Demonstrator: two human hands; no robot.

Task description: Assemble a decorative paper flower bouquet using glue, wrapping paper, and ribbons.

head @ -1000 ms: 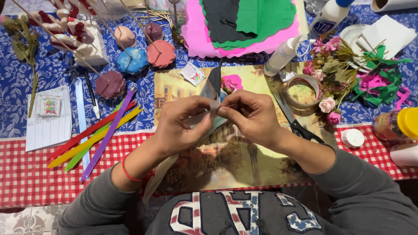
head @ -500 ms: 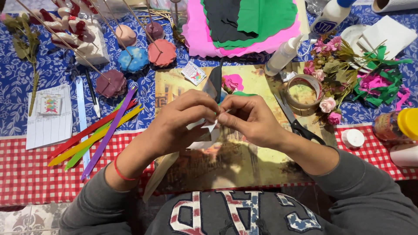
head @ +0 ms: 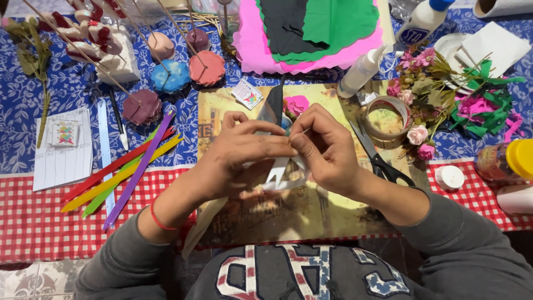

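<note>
Both hands have drawn a little closer to the person since the earlier frames, and the left hand (head: 244, 153) now covers more of the white paper piece (head: 280, 172) than it did. The fingers of the left hand are curled together over the top of that paper, thumb and forefinger pinched at the point where they meet the right hand (head: 327, 150). The right hand is also closed, its fingertips clamped on the same paper and on a thin wooden stick (head: 304, 132) that pokes out between the two hands. The paper hangs below the fingers, over the middle of the picture-printed mat (head: 261, 216) that lies on the table near its front edge.

Just behind the hands a dark paper strip (head: 275, 103) stands up, with a pink paper flower (head: 297, 104) beside it. Black-handled scissors (head: 383, 161) lie on the right part of the mat, just beside the right wrist, and a roll of clear tape (head: 387, 118) sits behind them. A white glue bottle (head: 362, 71) lies tilted further back. Along the left edge of the mat coloured paper strips (head: 119, 172) in red, yellow, green and purple fan out on the checked cloth (head: 33, 222). Sheets of pink, green and black crepe paper (head: 319, 30) are stacked at the far edge of the table.
</note>
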